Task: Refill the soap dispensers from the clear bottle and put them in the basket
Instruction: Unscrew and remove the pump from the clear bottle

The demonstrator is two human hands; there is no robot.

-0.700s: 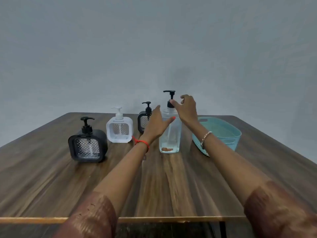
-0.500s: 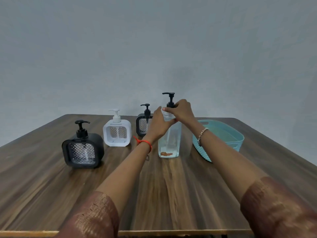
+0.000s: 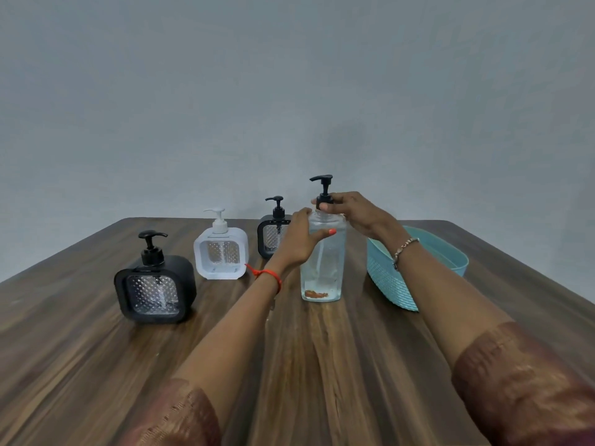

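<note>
The clear bottle (image 3: 323, 268) stands upright in the middle of the wooden table (image 3: 322, 365), with liquid inside and a black pump (image 3: 323, 188) on top. My left hand (image 3: 297, 239) grips the bottle's upper body from the left. My right hand (image 3: 357, 212) pinches the pump's black collar at the neck. Three square soap dispensers stand to the left: a black one (image 3: 154, 286) nearest, a white one (image 3: 221, 252) behind it, and another black one (image 3: 272, 235) partly hidden by my left hand. The teal basket (image 3: 418, 262) sits to the right of the bottle, behind my right forearm.
A plain grey wall rises behind the table's far edge. Bare wood lies in front of the bottle, between my forearms. The table's side edges slope away at the left and right.
Both hands have gone from reaching toward the bottle to holding it: the left closed round its body, the right settled on the pump collar. The camera view shifted slightly.
</note>
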